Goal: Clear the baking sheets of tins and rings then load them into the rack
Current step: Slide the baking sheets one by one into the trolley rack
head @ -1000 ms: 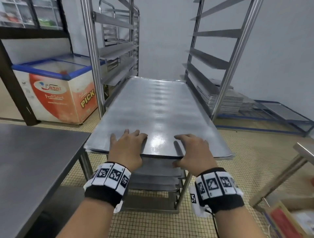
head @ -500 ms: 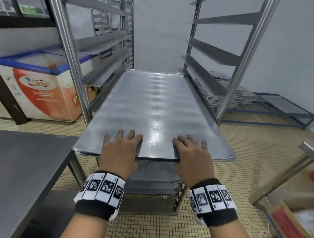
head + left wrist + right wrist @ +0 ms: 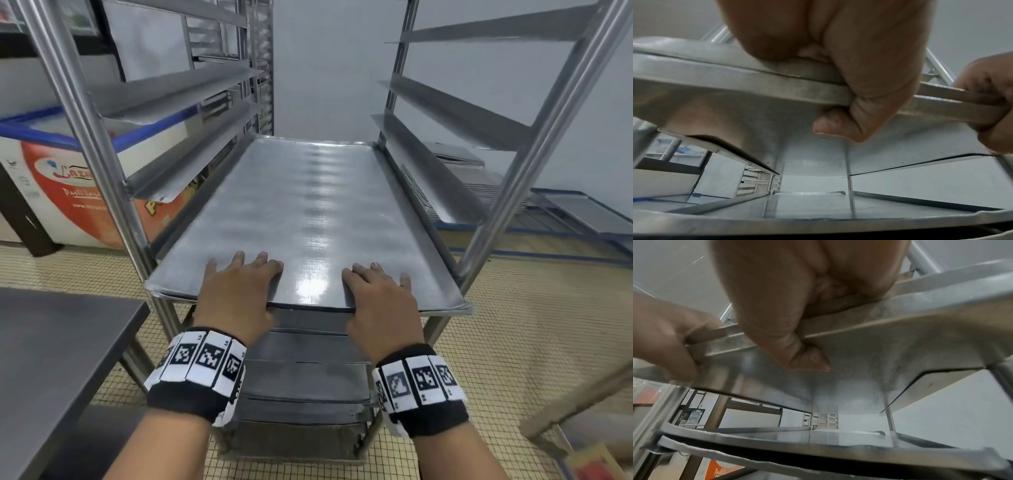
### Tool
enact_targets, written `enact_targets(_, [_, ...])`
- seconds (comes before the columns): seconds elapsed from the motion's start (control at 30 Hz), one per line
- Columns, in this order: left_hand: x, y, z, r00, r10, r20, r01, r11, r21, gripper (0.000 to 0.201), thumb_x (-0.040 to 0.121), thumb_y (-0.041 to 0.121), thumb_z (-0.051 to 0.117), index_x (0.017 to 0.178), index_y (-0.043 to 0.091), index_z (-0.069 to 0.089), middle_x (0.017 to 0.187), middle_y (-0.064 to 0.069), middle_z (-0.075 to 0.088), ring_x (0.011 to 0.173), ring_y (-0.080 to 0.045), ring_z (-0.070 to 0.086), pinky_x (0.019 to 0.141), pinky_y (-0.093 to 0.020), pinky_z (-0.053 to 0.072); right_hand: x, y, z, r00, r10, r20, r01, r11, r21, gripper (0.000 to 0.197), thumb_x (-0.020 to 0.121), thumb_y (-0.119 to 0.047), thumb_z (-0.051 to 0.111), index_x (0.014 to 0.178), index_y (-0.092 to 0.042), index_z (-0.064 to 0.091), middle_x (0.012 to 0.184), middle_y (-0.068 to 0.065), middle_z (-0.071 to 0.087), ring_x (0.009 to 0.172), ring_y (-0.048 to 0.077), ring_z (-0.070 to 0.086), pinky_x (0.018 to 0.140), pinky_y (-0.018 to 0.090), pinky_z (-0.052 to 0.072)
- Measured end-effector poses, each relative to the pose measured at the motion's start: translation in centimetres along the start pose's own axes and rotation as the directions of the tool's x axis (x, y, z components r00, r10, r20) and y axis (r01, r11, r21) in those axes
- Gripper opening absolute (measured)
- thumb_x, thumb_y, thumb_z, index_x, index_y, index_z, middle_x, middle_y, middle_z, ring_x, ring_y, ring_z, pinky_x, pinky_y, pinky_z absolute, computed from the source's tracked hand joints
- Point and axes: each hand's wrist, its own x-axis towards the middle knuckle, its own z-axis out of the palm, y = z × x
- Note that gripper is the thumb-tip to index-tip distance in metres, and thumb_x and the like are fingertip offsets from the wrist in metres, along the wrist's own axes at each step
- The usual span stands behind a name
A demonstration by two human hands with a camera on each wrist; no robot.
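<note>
A bare metal baking sheet point(image 3: 301, 212) lies on the side rails of the steel rack point(image 3: 534, 150), its near edge sticking out in front. My left hand point(image 3: 239, 291) grips that near edge left of centre, fingers flat on top and thumb point(image 3: 836, 125) pressed underneath. My right hand point(image 3: 380, 301) grips the same edge right of centre, with its thumb point(image 3: 809, 360) under the sheet. Several more sheets point(image 3: 301, 380) sit on lower rails beneath it. The underside of the held sheet point(image 3: 748, 91) fills both wrist views. No tins or rings are in view.
A steel table point(image 3: 51, 359) stands at my left. A chest freezer point(image 3: 68, 185) with a red front is behind the rack's left post. A stack of sheets point(image 3: 486, 185) sits on a low blue stand at the right. Empty rack rails point(image 3: 171, 99) run above the sheet.
The sheet has slid further into the rack with both hands on its near edge, and I have moved closer to the rack.
</note>
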Motion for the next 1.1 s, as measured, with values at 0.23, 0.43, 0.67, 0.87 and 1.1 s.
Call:
enact_targets(0.23, [3.2,-0.1,-0.4,1.0,-0.015,0.005,0.015,1.0,0.01,0.067,0.08,0.027,0.064,0.14,0.039,0.038,0.149,0.013,0.039,0.14,-0.021,0.036,0.116,-0.05,0.027,3.6,0.8,1.0,0.999,-0.02,0.036,0.019,0.999,0.03,0.045,0.083,-0.015,0.066,0.127,-0.019,0.057,0.132,-0.001,0.059,0.137,0.027,0.045,0.11,0.062,0.028])
enact_targets(0.43, [5.0,0.7,-1.3,0.998,-0.058,0.015,0.058,0.998,0.029,0.066,0.085,0.026,0.064,0.143,0.038,0.035,0.147,0.009,0.04,0.133,-0.022,0.041,0.113,-0.043,0.031,5.8,1.6,1.1,0.995,-0.031,0.099,0.027,0.999,0.041,0.053,0.088,-0.017,0.057,0.139,-0.021,0.044,0.145,-0.003,0.047,0.146,0.024,0.029,0.115,0.06,0.02])
enact_targets(0.67, [6.1,1.2,-2.0,0.997,-0.073,0.018,0.071,0.995,0.075,0.063,0.088,0.025,0.061,0.144,0.036,0.034,0.144,0.007,0.041,0.128,-0.022,0.044,0.104,-0.036,0.038,7.5,2.2,1.8,0.995,-0.035,0.091,0.03,0.998,0.052,0.047,0.088,-0.013,0.054,0.135,-0.02,0.048,0.137,-0.003,0.052,0.142,0.024,0.034,0.113,0.061,0.022])
enact_targets(0.87, [7.1,0.7,-1.6,0.997,-0.063,0.035,0.06,0.995,0.084,0.066,0.088,0.024,0.061,0.146,0.035,0.032,0.149,0.008,0.039,0.134,-0.023,0.04,0.107,-0.039,0.036,8.3,2.1,2.1,0.995,-0.032,0.092,0.03,0.999,0.025,0.048,0.088,-0.013,0.054,0.135,-0.021,0.046,0.137,-0.004,0.051,0.141,0.024,0.034,0.113,0.061,0.022])
enact_targets(1.1, [7.6,-0.4,-1.0,0.999,-0.032,-0.011,0.033,0.997,0.071,0.066,0.085,0.024,0.064,0.143,0.036,0.036,0.142,0.009,0.043,0.124,-0.022,0.047,0.097,-0.036,0.043,8.7,1.7,2.2,0.998,-0.041,0.051,0.04,0.999,0.023,0.04,0.083,-0.017,0.057,0.122,-0.019,0.053,0.12,-0.003,0.057,0.123,0.024,0.047,0.109,0.055,0.031])
